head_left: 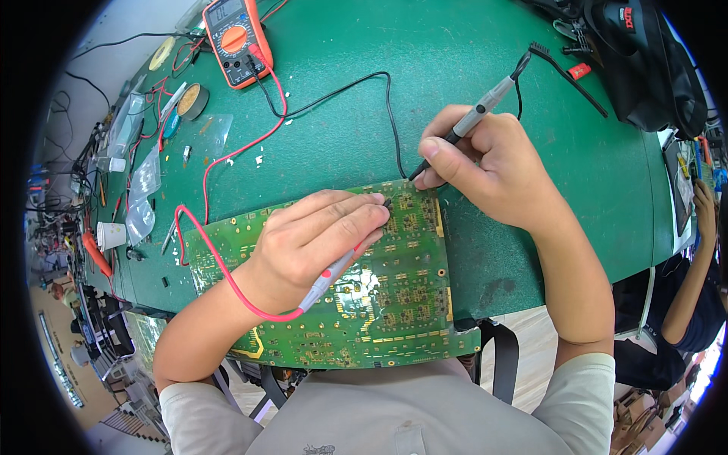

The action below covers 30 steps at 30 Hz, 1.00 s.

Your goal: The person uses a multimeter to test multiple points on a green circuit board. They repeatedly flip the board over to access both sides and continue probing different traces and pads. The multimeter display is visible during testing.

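Observation:
A large green circuit board [413, 303] lies at the table's near edge, close to my body. My left hand [303, 235] rests over its upper middle, closed on a red-and-grey test probe [324, 284] with a red lead at its back end. The fingers hide that probe's tip. My right hand [485, 163] grips a grey-and-black test probe [485, 105] like a pen, its black tip pointing down at the board's far right corner. Whether the tip touches the board I cannot tell. An orange-and-black multimeter [233, 42] lies farther back, with red and black leads plugged in.
A black brush [569, 78] and a black bag [637, 61] lie at the back right. Toward the left are a round tin [193, 101], clear plastic bags [144, 178], a paper cup [111, 235] and loose wires. At the right edge another person's arm [694, 265] shows.

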Tool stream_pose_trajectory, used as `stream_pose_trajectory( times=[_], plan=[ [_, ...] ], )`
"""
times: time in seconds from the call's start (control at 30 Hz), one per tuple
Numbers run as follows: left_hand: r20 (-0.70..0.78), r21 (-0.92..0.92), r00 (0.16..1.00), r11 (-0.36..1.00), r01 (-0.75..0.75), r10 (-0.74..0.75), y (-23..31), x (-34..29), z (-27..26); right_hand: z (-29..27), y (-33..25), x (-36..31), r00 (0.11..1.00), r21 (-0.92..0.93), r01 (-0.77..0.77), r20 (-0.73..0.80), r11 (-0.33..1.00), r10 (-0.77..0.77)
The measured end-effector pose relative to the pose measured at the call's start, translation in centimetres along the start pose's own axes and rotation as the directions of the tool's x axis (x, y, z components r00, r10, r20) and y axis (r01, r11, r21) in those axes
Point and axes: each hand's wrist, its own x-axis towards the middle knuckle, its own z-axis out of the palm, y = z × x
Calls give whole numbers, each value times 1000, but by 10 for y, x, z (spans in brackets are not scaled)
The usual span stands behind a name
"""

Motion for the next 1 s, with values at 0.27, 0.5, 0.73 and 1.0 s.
stream_pose_trajectory(
  times=[0.27,0.5,0.73,1.0],
  plan=[
    [9,19,1000,1000,-1,0,-1,1,2,-3,-2,1,999,-1,3,32,1000,-3],
    [15,19,1000,1000,-1,1,-1,3,1,-3,2,3,999,-5,32,29,999,-32],
    [26,20,1000,1000,1,-2,0,5,0,-3,6,3,998,36,51,25,998,-52],
    [20,16,1000,1000,6,-6,0,4,1,-2,5,2,999,14,47,14,999,-47]
  ],
)
